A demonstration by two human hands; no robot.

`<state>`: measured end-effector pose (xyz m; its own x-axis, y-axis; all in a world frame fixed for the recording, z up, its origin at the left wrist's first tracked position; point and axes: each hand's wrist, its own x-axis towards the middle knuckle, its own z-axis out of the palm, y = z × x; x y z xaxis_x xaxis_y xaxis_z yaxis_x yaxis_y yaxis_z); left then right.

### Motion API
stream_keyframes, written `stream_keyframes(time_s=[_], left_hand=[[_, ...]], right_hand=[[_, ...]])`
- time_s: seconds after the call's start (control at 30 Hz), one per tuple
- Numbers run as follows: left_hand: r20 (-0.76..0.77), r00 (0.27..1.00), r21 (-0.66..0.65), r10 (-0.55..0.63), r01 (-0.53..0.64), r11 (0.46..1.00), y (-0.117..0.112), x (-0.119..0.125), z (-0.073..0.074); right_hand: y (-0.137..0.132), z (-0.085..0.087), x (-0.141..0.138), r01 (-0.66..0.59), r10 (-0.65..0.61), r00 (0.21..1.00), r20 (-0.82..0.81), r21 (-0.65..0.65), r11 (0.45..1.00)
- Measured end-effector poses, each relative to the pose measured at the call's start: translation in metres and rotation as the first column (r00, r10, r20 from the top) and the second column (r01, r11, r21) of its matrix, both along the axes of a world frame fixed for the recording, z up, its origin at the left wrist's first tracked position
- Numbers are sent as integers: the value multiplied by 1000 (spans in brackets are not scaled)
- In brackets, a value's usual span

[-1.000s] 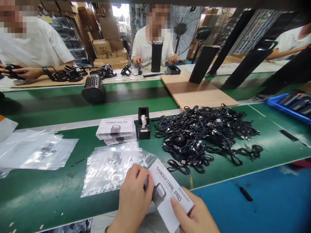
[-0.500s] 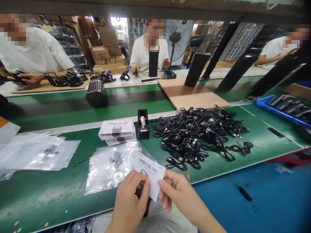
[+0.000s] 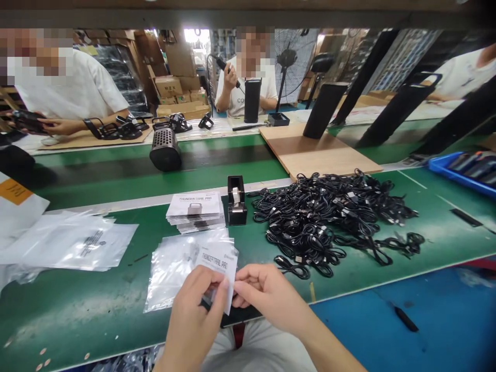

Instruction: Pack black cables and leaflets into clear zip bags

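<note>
My left hand [image 3: 196,315] and my right hand [image 3: 267,294] both pinch a white "Thunder Trail Pro" leaflet [image 3: 217,264] at the table's near edge, held upright over a stack of clear plastic bags [image 3: 172,268]. A dark item sits partly hidden behind the leaflet between my hands. A stack of the same leaflets [image 3: 196,209] lies further back, beside a black tape dispenser [image 3: 236,200]. A big pile of coiled black cables [image 3: 333,217] lies to the right.
More clear bags [image 3: 73,243] lie at the left. A black perforated cylinder [image 3: 165,150] rests on the conveyor belt. A wooden board [image 3: 318,152] and a blue tray [image 3: 461,173] are at the right. Other people work across the belt.
The leaflet went from lying tilted in my hands to being held upright and closer to the bags; my right hand moved up and left to pinch its edge.
</note>
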<state>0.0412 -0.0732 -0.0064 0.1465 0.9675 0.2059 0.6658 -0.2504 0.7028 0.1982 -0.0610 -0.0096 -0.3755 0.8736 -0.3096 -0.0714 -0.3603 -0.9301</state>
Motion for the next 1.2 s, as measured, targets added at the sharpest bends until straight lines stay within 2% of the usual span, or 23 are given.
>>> stream_keyframes(time_s=[0.07,0.17,0.27,0.33,0.37,0.43,0.47,0.53,0.57,0.6,0.63,0.67,0.7,0.73,0.8,0.83,0.87,0.93,1.0,1.1,1.2], left_hand=[[6,999,21,-50,50,999,-2,5,1],[-5,992,40,-128,128,991,-5,10,4],[-8,991,36,-131,131,991,-5,8,4],[-1,997,-24,-82,82,996,0,2,0],[4,999,-75,-45,45,996,4,-2,-2],[16,999,-192,37,-34,981,13,-8,-8],[18,997,-240,73,-67,969,17,-11,-11],[9,993,-299,116,-108,948,24,-14,-16],[1,993,-314,118,-112,943,27,-14,-18],[-8,994,-323,113,-110,940,29,-13,-20],[-15,994,-329,108,-107,938,31,-12,-21],[-18,994,-334,105,-106,937,33,-10,-23],[-17,994,-339,105,-104,935,34,-9,-24],[-12,995,-345,103,-101,933,34,-7,-26],[9,995,-358,104,-94,929,35,-5,-28],[21,994,-363,104,-90,928,35,-5,-29],[29,994,-364,105,-87,927,35,-5,-30],[36,993,-367,108,-88,926,35,-5,-30],[48,991,-371,126,-99,923,35,-6,-30],[89,981,-357,170,-128,925,35,-9,-30],[123,975,-278,184,-144,950,34,-10,-29]], right_hand=[[0,-9,-2,50,-53,995,86,36,998],[5,-23,-17,100,-131,969,207,154,983],[14,-26,-34,5,-103,945,311,299,954],[19,-19,-33,-111,-104,889,445,432,895],[21,-14,-28,-168,-157,824,545,499,850],[21,-4,-6,-284,-317,594,739,562,777],[19,0,8,-341,-382,431,817,540,770],[16,3,37,-463,-380,162,911,410,786],[14,3,49,-514,-355,68,932,338,789],[13,1,59,-550,-324,23,946,283,786],[12,0,64,-569,-295,27,955,257,781],[12,-1,66,-571,-269,90,959,271,775],[13,-2,64,-535,-248,208,946,323,781],[14,-3,59,-446,-238,365,900,393,804],[18,-4,42,-122,-244,714,656,460,879],[21,-6,32,63,-269,841,470,409,911],[24,-9,21,213,-303,911,280,308,927],[29,-19,5,361,-362,932,-2,87,928],[31,-31,-4,403,-405,908,-109,-38,914],[30,-46,-1,441,-443,892,-86,-50,896],[26,-49,3,417,-417,908,-45,-11,909]])
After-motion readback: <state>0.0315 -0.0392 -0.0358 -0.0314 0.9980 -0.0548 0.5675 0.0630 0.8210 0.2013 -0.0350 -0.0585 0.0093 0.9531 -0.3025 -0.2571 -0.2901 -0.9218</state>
